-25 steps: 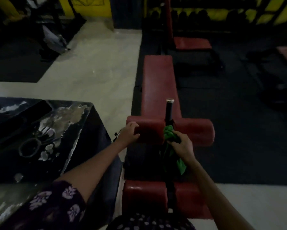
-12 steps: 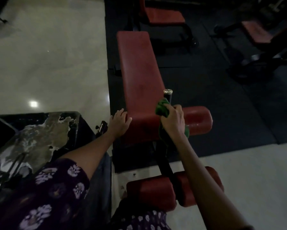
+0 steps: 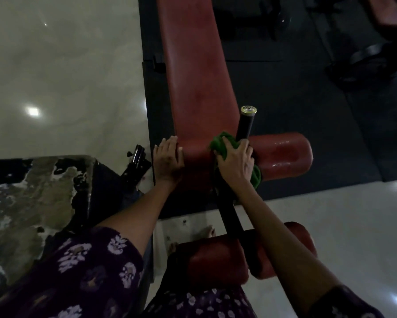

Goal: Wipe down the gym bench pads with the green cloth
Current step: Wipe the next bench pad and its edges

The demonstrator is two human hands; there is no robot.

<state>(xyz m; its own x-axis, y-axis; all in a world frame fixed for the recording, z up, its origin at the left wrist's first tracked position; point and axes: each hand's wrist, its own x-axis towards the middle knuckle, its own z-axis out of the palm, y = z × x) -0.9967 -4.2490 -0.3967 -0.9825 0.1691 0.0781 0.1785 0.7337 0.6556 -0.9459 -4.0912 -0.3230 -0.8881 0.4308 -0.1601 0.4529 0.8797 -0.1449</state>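
While the left hand (image 3: 168, 160) rests flat-fingered on the red bench pad (image 3: 197, 72), right hand (image 3: 235, 161) fingers clutch the green cloth (image 3: 220, 143) above dark matting (image 3: 284, 92).

Right hand (image 3: 235, 160) gripping green cloth (image 3: 222, 143)

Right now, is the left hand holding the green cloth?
No, the left hand rests flat on the red pad; the right hand presses the green cloth.

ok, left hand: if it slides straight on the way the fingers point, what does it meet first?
Nothing new: the left hand lies flat on the bench pad, fingers pointing up its left edge. Only more pad shows ahead; depth unclear.
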